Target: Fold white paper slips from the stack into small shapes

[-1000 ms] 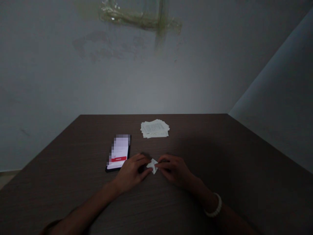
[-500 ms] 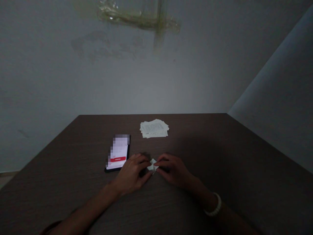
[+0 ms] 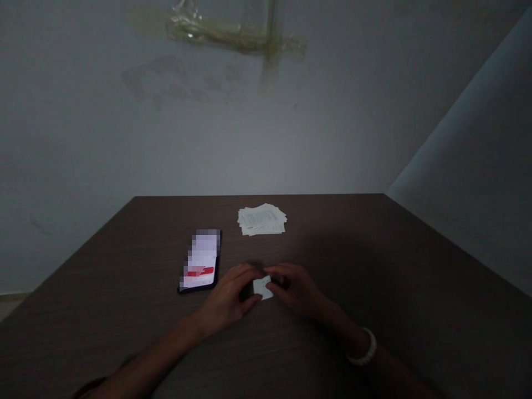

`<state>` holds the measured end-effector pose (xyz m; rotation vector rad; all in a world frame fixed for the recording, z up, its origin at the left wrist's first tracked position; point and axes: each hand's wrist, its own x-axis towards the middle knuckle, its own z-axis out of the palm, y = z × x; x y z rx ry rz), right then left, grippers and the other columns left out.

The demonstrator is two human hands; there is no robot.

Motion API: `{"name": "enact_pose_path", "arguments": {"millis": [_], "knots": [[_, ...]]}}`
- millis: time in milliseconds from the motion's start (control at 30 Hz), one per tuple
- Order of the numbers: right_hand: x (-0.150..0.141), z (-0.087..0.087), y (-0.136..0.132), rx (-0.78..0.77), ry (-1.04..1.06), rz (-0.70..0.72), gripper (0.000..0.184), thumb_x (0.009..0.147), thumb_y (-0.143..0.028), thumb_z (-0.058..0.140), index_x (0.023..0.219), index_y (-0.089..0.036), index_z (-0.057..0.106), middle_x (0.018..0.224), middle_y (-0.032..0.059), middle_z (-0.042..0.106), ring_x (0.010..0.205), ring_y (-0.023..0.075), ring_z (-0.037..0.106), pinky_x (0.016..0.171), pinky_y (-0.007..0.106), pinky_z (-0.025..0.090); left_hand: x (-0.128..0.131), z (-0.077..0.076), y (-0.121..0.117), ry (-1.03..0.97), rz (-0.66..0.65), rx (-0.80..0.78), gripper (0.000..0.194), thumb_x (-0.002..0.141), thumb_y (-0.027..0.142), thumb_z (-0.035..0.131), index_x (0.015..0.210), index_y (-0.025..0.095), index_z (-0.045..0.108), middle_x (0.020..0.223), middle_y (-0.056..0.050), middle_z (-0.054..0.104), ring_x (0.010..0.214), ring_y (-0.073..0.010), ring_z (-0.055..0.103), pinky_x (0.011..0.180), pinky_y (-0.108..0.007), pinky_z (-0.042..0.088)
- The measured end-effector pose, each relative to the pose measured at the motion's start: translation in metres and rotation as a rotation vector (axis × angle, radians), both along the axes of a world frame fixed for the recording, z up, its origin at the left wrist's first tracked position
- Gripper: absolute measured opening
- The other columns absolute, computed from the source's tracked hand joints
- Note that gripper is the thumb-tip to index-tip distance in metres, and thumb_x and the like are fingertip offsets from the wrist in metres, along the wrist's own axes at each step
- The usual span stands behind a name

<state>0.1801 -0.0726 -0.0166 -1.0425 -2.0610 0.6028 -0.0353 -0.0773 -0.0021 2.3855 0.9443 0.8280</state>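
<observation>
A small folded piece of paper (image 3: 261, 288), whitish with faint print, is between my two hands just above or on the table. My left hand (image 3: 228, 293) grips its left side, thumb at the lower edge and fingers at the upper edge. From the right, my right hand (image 3: 297, 288) holds the paper, with the thumb over its right side and the index finger near the top corner. The far fingertips of both hands are partly hidden behind the paper.
On the dark wooden table (image 3: 266, 354), a phone (image 3: 203, 257) with a lit screen lies beside my left hand. Farther back is a loose stack of printed paper pieces (image 3: 262, 219). A grey wall (image 3: 266, 138) stands behind the table, with tape (image 3: 233, 39) stuck high on it.
The paper between my hands has gone from a shape with raised, pointed flaps to a flatter, squarer one. My fingers have shifted slightly around its edges.
</observation>
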Motion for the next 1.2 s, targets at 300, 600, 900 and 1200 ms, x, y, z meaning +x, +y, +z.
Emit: {"name": "enact_pose_path", "arguments": {"millis": [300,600,900,1200], "knots": [[-0.001,0.006,0.005,-0.294,0.23,-0.131,0.016,0.078,-0.027,0.066,0.089,-0.017,0.072,0.064,-0.0004,0.066,0.055,0.011,0.056,0.053,0.021,0.042,0.002,0.006,-0.001,-0.055,0.163,-0.158,0.029,0.076,0.023,0.069,0.104,0.019,0.063,0.087,-0.003,0.065,0.078,-0.0185,0.06,0.07,-0.031,0.05],[-0.002,0.009,0.004,-0.337,0.344,-0.102,0.018,0.079,-0.033,0.067,0.085,-0.016,0.07,0.075,0.0038,0.072,0.066,0.0154,0.066,0.059,0.023,0.049,0.005,0.014,0.0,-0.21,0.23,-0.317,0.019,0.081,0.031,0.065,0.096,0.02,0.071,0.077,-0.002,0.068,0.068,-0.0154,0.058,0.062,-0.026,0.047],[-0.003,0.013,-0.001,-0.343,0.331,-0.045,0.017,0.08,-0.032,0.066,0.086,-0.016,0.071,0.079,0.004,0.073,0.07,0.0159,0.067,0.062,0.024,0.049,0.003,0.014,0.0,-0.257,0.226,-0.382,0.022,0.085,0.034,0.06,0.093,0.018,0.073,0.078,-0.003,0.071,0.07,-0.0175,0.063,0.063,-0.028,0.049],[-0.005,0.011,-0.004,-0.182,0.254,-0.085,0.019,0.078,-0.031,0.068,0.09,-0.017,0.072,0.06,-0.0021,0.062,0.049,0.008,0.05,0.048,0.018,0.039,0.006,0.018,-0.002,-0.208,0.254,-0.403,0.022,0.085,0.033,0.058,0.082,0.018,0.074,0.074,-0.003,0.07,0.068,-0.0173,0.063,0.062,-0.028,0.048]]}}
